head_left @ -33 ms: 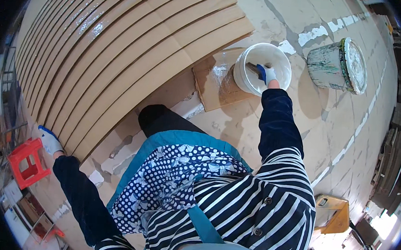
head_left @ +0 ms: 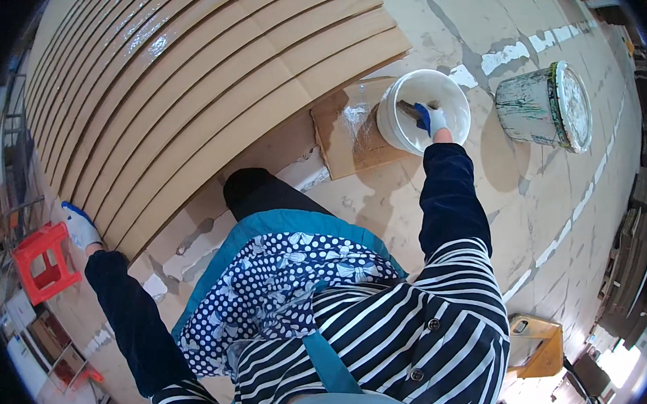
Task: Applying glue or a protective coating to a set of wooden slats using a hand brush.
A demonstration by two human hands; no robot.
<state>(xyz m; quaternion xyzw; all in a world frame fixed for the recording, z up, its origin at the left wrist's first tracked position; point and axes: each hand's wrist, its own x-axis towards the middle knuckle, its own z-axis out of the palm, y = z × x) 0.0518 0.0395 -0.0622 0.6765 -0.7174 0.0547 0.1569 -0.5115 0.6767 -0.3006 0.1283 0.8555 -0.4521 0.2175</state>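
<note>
My right hand [head_left: 433,119], in a white glove with blue fingers, reaches into a white bucket [head_left: 394,136]. Its fingers are closed around a brush [head_left: 409,111], seen only in part, whose far end I cannot make out. Pale whitish stuff coats the bucket's inside. At the far left, my left hand [head_left: 78,228], gloved the same way, lies with fingers stretched out against the near corner of a spread of overlapping cardboard sheets [head_left: 271,86]. The sheets are fanned in long strips, and some strips farther back shine wet.
The bucket stands by a wet cardboard piece [head_left: 355,129] on the floor. Right of it is a stained, lidded bucket [head_left: 544,105]. A red plastic stool [head_left: 47,264] stands beside my left hand. A yellow metal piece [head_left: 537,346] and cardboard stacks [head_left: 639,254] are at right.
</note>
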